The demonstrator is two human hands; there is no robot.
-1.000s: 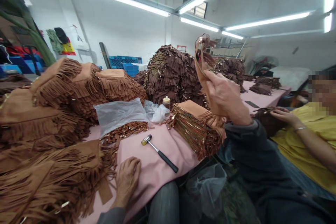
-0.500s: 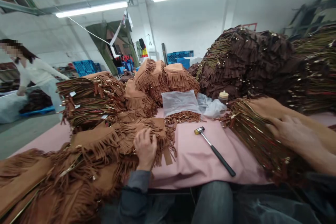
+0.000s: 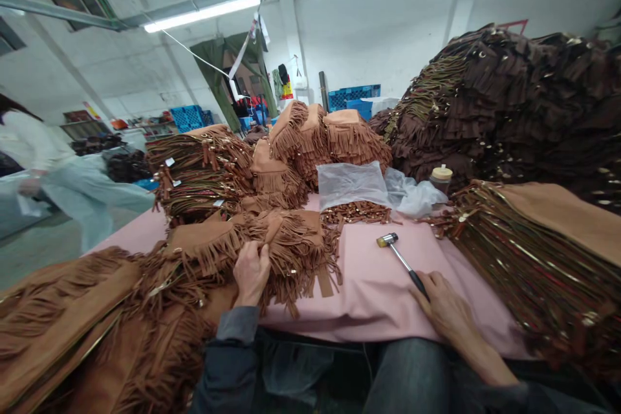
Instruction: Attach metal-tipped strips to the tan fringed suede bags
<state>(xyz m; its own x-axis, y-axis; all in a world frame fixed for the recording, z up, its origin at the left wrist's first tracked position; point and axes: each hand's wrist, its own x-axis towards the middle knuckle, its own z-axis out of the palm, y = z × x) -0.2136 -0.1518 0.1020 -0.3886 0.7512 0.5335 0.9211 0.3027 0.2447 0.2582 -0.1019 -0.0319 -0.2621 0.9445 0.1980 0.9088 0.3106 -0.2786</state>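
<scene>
Over pink cloth, R hand palm-down, pinching hammer handle; L hand bent, pinching fringe.

Room and barriers on the pink cloth.
A bare stretch of cloth, open from above and from its near edge, lies between the fringed brown pieces and the hammer; the right hand, on the handle, blocks the near-right approach. Plastic sheeting and a lidded bottle bound the rear, a thick stack the right.
</scene>
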